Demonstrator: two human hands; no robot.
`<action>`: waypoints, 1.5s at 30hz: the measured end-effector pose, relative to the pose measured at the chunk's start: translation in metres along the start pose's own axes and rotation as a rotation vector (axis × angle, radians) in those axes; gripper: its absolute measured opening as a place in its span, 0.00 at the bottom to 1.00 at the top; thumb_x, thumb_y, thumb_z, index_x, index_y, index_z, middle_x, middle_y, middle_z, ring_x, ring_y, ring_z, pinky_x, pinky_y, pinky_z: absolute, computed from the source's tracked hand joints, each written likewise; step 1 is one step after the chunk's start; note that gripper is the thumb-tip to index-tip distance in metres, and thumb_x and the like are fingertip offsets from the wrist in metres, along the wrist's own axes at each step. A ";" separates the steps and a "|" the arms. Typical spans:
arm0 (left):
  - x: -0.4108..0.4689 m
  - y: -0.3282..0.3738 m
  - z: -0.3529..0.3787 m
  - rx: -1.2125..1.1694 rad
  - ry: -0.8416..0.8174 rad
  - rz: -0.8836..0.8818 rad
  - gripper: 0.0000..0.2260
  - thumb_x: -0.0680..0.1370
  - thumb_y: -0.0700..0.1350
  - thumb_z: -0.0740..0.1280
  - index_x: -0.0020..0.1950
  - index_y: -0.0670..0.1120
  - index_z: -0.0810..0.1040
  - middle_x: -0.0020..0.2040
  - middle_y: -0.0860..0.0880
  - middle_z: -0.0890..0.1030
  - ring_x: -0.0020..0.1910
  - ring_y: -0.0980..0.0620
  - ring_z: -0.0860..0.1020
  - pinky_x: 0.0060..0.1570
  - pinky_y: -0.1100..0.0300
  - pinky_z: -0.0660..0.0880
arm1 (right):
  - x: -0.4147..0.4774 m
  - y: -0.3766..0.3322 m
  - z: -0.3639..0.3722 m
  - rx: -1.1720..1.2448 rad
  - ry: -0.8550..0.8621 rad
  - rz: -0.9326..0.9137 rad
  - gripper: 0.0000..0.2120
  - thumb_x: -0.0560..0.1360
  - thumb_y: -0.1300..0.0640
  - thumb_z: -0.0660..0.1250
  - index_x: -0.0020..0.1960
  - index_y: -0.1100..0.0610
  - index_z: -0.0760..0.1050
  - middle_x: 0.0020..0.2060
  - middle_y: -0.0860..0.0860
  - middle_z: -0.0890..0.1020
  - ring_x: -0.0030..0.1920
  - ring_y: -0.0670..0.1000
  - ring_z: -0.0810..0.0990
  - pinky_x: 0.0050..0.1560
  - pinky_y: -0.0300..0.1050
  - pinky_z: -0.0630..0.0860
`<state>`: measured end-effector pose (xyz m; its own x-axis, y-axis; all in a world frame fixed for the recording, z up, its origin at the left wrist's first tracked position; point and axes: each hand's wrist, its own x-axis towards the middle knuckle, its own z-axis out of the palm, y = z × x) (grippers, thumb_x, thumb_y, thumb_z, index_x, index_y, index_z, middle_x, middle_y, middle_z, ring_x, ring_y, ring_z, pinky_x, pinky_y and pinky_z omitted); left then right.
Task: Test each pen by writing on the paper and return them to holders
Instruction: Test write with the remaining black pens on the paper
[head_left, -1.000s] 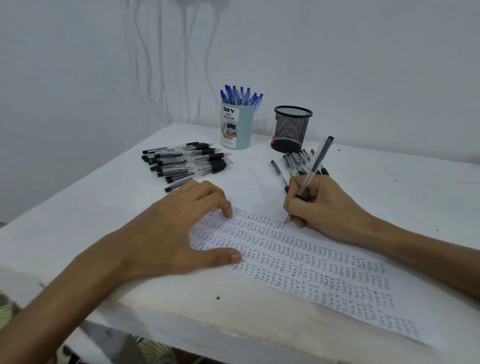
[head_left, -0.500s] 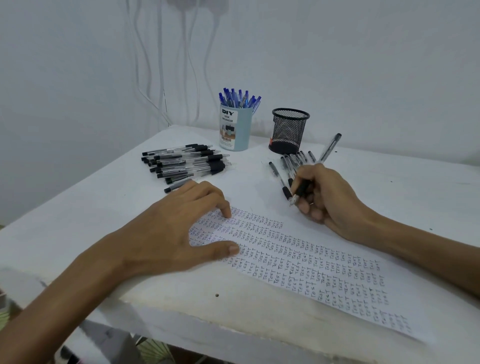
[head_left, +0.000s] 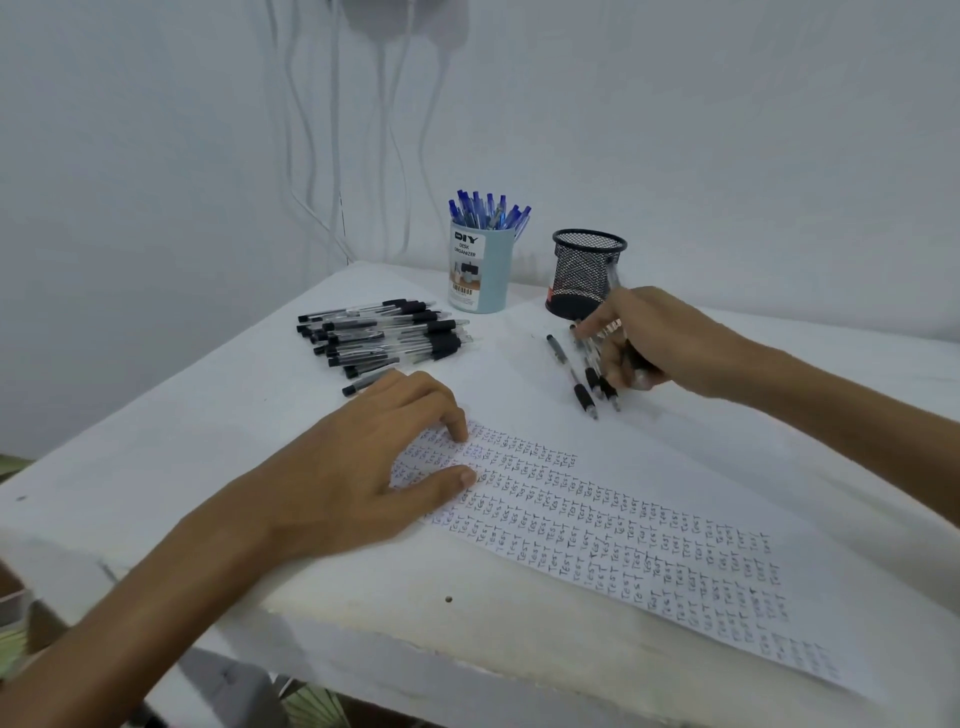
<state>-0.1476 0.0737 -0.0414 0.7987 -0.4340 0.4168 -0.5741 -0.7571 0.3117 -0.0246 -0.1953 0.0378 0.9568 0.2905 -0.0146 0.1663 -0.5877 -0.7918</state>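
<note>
Head view: left hand (head_left: 363, 467) flat, fingers spread on paper (head_left: 649, 545). Right hand (head_left: 660, 343) curled round a blurred pen (head_left: 634, 364), over loose pens (head_left: 584, 395) beside mesh holder (head_left: 587, 275) on surface (head_left: 208, 441). Both hands well apart.

Plain white wall (head_left: 727, 130) w/ thin white cables (head_left: 311, 156) hanging down, white table (head_left: 182, 441) against it, soft even light.

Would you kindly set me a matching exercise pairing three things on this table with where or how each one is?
1. light blue cylindrical pen holder
2. black wire-mesh pen cup
3. white written-on paper sheet

A. pressed by the left hand
B. filled with blue pens
C. right of the blue holder

Pairs: 1-B, 2-C, 3-A.
</note>
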 end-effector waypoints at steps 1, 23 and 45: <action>0.000 0.000 0.000 0.003 0.001 0.001 0.13 0.82 0.64 0.62 0.59 0.58 0.74 0.61 0.63 0.73 0.66 0.53 0.72 0.63 0.54 0.72 | 0.006 -0.001 -0.002 -0.076 -0.005 0.017 0.20 0.82 0.55 0.50 0.54 0.64 0.77 0.25 0.56 0.80 0.21 0.50 0.69 0.27 0.41 0.65; 0.001 -0.001 0.001 0.013 0.018 0.012 0.12 0.81 0.63 0.63 0.59 0.58 0.74 0.60 0.63 0.73 0.65 0.54 0.72 0.63 0.55 0.72 | 0.041 -0.031 0.059 -0.936 0.173 -0.698 0.15 0.83 0.51 0.61 0.63 0.59 0.75 0.58 0.55 0.79 0.55 0.56 0.78 0.46 0.45 0.70; 0.000 -0.001 0.001 0.001 0.017 0.010 0.12 0.81 0.63 0.63 0.59 0.58 0.74 0.61 0.64 0.73 0.65 0.56 0.72 0.65 0.56 0.70 | 0.067 -0.019 0.060 -0.762 0.114 -0.862 0.11 0.80 0.55 0.57 0.51 0.61 0.74 0.44 0.54 0.76 0.43 0.56 0.73 0.44 0.54 0.73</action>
<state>-0.1473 0.0740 -0.0425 0.7899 -0.4331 0.4342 -0.5817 -0.7535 0.3065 0.0219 -0.1200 0.0151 0.4654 0.7696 0.4372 0.8382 -0.5419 0.0616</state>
